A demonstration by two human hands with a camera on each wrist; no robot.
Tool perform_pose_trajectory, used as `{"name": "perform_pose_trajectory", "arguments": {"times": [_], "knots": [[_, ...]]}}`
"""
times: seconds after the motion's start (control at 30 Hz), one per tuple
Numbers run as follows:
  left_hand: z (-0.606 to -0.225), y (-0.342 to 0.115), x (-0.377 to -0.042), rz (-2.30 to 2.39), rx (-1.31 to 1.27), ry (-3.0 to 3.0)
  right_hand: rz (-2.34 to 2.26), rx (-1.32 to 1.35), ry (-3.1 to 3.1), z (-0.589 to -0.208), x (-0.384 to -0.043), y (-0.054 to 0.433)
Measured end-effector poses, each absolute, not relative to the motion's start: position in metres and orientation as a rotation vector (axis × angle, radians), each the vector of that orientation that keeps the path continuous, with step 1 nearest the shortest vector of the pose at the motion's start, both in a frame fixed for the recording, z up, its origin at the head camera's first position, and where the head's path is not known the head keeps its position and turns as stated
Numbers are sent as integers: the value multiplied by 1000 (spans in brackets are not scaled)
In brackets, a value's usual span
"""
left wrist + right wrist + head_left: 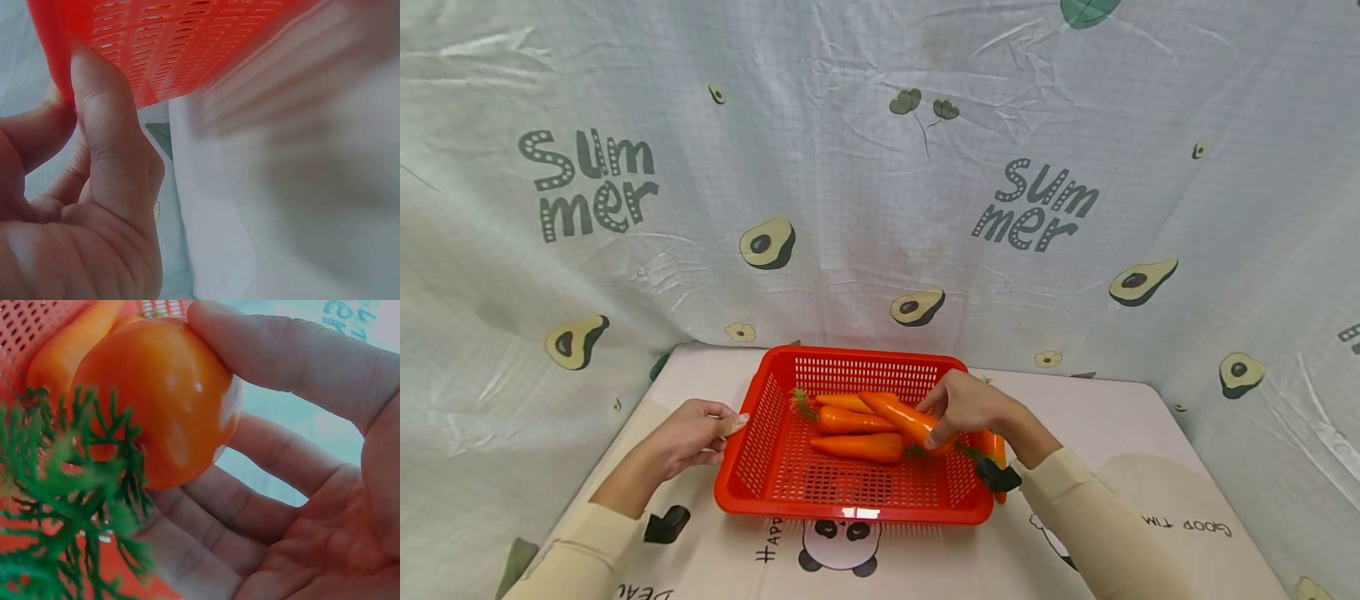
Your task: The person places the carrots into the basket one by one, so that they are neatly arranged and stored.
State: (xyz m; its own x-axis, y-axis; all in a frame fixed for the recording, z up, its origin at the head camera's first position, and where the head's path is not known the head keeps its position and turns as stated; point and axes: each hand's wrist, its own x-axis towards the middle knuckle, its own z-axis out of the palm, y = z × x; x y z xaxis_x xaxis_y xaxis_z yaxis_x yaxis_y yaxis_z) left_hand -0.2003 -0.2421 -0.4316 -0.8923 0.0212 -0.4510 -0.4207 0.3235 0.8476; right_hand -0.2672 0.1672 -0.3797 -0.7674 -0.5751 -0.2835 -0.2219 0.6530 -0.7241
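A red perforated plastic basket (850, 508) stands on the table. My left hand (696, 433) pinches its left rim between thumb and fingers, which the left wrist view shows close up. Over the basket's right part, my right hand (970, 408) grips a carrot (895, 414) near its thick end, tip pointing left. The right wrist view shows that carrot's rounded end (159, 403) between thumb and fingers, with green leaves (75, 487) beside it. Three carrots lie inside the basket, the nearest one (865, 448) with its tip to the left.
More orange carrot (997, 450) shows just outside the basket's right wall, partly hidden by the right wrist. The table (1105, 433) has a printed panda cover. A pale curtain (850, 183) with avocado prints hangs behind and at both sides.
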Motion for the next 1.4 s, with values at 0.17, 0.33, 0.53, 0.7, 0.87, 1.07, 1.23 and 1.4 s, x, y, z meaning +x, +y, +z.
{"name": "perform_pose_trajectory", "arguments": {"times": [0.17, 0.33, 0.53, 0.7, 0.87, 1.07, 1.23, 1.4], "knots": [[-432, -242, -200, 1596, -346, 2213, -892, -690, 2401, -384, -266, 156], [-432, -241, -200, 1588, -351, 2219, -834, -696, 2448, -390, -264, 147], [-429, -240, -199, 1588, -345, 2219, -769, -756, 2483, -398, -266, 139], [-428, -240, -198, 1595, -327, 2215, -767, -795, 2446, -403, -265, 133], [-429, -241, -199, 1590, -331, 2213, -717, -808, 2439, -407, -264, 127], [-430, -242, -200, 1596, -326, 2212, -626, -818, 2455, -412, -264, 118], [-430, -242, -200, 1600, -327, 2211, -588, -787, 2465, -417, -265, 112], [-431, -242, -200, 1610, -334, 2203, -609, -685, 2441, -422, -263, 107]]}}
